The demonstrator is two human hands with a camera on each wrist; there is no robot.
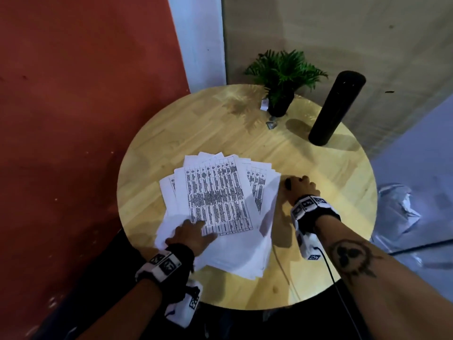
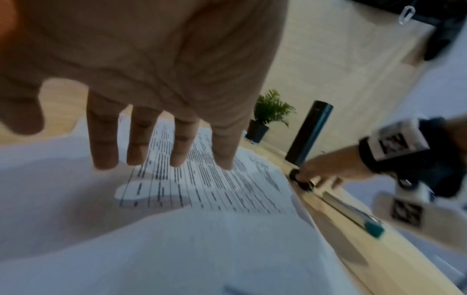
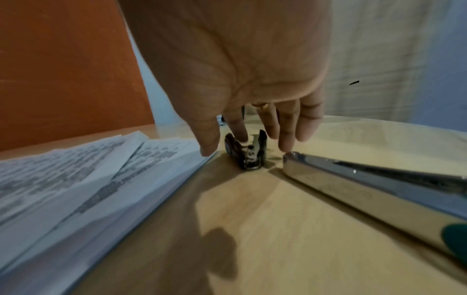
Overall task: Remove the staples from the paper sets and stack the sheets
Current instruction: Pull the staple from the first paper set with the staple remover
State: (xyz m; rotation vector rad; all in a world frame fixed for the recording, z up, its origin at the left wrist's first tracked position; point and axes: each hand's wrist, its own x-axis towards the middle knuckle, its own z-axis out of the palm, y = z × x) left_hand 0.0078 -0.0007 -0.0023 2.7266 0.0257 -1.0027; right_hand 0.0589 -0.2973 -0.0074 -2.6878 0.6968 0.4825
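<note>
Paper pile lying under my flat-fingered left hand; my right hand reaching, fingers loosely spread around staple remover, not gripping.

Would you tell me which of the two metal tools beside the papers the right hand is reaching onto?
The small black staple remover, under the right hand; the long chrome stapler lies untouched beside it.

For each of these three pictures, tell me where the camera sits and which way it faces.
Head: looks down on the round wooden table; both forearms show.
Left wrist: looks along the left hand, flat on the fanned printed sheets.
Right wrist: looks along the right hand at the small black staple remover.
Both wrist views share the chrome stapler.
</note>
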